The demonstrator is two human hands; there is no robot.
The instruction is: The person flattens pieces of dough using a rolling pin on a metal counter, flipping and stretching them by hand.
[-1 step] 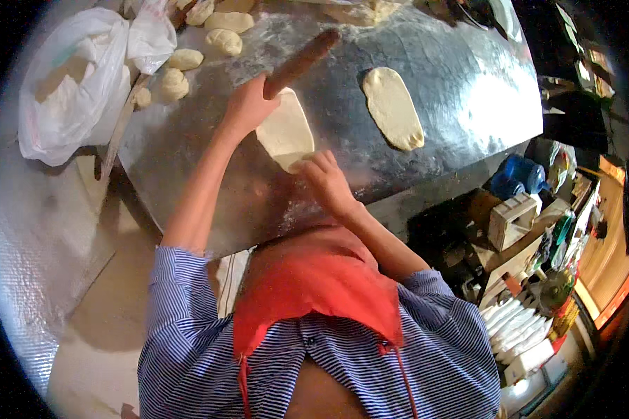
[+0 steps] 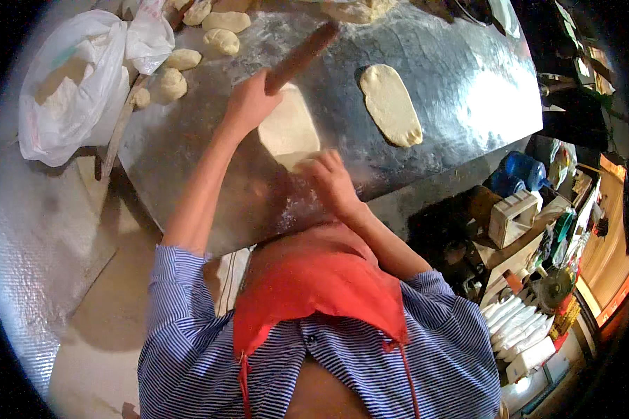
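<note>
Left hand [image 2: 248, 105] closed around the near end of a wooden rolling pin [image 2: 302, 57], fingers wrapped fully, no gap to see between them and the wood. Right hand [image 2: 330, 178] lying almost flat, fingers only loosely bent, resting on the near edge of the dough sheet [image 2: 288, 129] and gripping nothing. Between the two hands, directly under the pin's near part: this pale sheet, rolled into a long oval, flat on the floured metal table [image 2: 461, 77]. Judged soft and light, easy to stretch or tear, probably a bit sticky where flour is thin; better lifted with spread fingers from under the edge than pinched in the middle. Pin judged stiff and light enough for one hand, best held at the ends. Beyond the right fingertips, well apart: a second oval flatbread [image 2: 391, 105], also flat on the metal. Beyond and to the left of the left hand: several round dough balls [image 2: 220, 40], near each other. Farther left: a white plastic bag [image 2: 73, 91] at the table edge, and a long stick [image 2: 119, 129] beside it. On the right of the right hand, lower than the table: crowded shelves [image 2: 531, 237] with containers, too small to tell more.
</note>
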